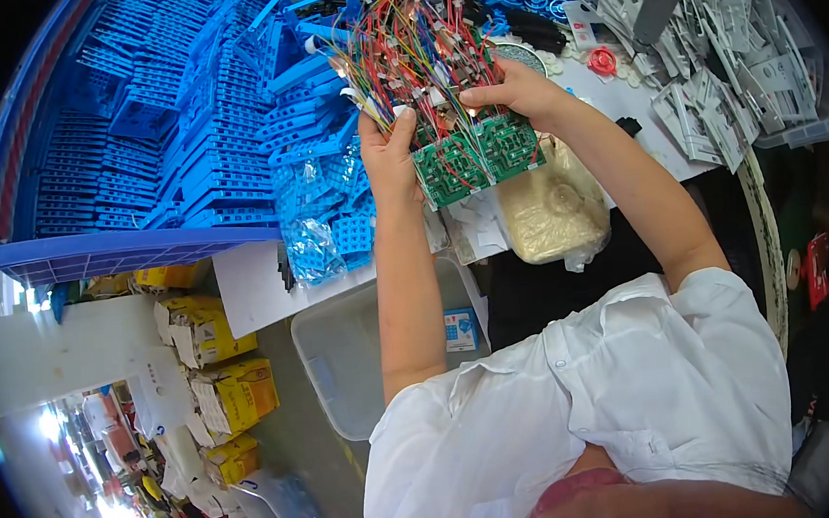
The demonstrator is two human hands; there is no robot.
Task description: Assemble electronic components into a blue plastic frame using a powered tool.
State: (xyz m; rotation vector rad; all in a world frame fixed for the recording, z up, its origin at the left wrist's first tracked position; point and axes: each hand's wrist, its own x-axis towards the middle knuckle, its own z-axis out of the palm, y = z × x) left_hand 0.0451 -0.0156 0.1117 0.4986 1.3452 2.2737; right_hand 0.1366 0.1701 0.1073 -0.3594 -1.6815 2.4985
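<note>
Gripping green circuit boards (477, 157) between both hands, left hand (389, 156), right hand (516, 90), wires (412, 45) above

Two hands (389, 154) (515, 90), two green circuit boards (476, 155), one blue crate (93, 253), one clear bin (344, 347).

A stack of green rectangular printed circuit boards (478, 157) is held above the white work table, tilted, with its lower edge toward the person. White traces and small components show on the upper face. A dense bundle of thin red, yellow, green and blue wires (415, 50) rises from the boards' far edge and fans outward, the wires carrying small white connectors. The left hand (390, 154) grips the stack's left edge; the right hand (515, 90) clasps the top where the wires meet the boards.
</note>
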